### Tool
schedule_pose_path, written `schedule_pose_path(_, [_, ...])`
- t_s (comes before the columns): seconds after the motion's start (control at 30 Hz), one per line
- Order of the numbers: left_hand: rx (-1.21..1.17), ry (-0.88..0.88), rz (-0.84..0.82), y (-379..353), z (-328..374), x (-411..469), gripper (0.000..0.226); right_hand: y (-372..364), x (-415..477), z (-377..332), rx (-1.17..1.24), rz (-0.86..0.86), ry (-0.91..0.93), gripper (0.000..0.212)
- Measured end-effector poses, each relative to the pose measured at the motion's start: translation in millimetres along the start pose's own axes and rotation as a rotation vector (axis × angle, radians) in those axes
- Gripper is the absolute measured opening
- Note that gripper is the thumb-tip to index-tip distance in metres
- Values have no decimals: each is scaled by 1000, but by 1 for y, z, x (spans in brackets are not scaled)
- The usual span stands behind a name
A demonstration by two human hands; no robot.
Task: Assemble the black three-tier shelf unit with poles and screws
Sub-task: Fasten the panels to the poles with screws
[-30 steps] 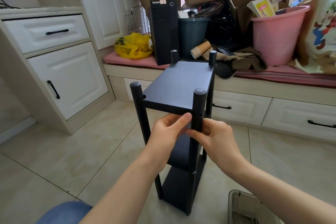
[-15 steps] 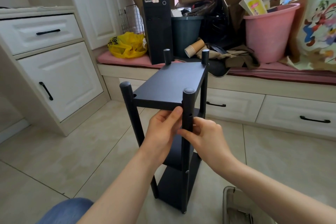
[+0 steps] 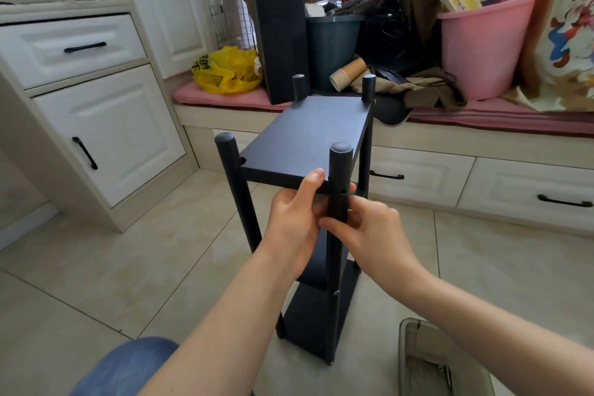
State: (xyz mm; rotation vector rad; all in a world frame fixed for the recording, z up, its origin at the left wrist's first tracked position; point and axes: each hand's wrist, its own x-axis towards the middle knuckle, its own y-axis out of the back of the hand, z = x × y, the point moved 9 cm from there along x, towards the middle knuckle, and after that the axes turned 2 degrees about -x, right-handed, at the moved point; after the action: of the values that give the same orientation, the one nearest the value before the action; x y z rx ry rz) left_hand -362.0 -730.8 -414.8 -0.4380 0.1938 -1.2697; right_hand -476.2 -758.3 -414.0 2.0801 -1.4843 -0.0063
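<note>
Evidently the top tier (image 3: 305, 135) of the shelf unit (image 3: 316, 321) on the floor (image 3: 128, 251) is being aligned, its edge gripped by the left hand (image 3: 294, 215), the near pole (image 3: 339, 170) pinched by the right hand (image 3: 376, 231); a screw seems needed next.

Two bare forearms (image 3: 225, 325) leading to the left grip (image 3: 294, 219) and right grip (image 3: 373, 231), short rounded nail showing on the left thumb (image 3: 316, 176), blue denim-clad knee (image 3: 128, 366) below and to the left of the left grip, fabric smooth and rounded
</note>
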Motion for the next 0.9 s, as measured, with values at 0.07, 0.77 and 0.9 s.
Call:
schedule_pose_path(0.07, [10,-12,4,0,1,-1,32,0,0,-1,-2,-3,7,7])
schedule_pose_path(0.77, [-70,16,-92,-10,-6,-5,36,28,-32,62,-93,-126,-194,24])
schedule_pose_path(0.9, [-106,32,-100,-15,-10,-7,20,36,-56,122,-246,-169,-374,29])
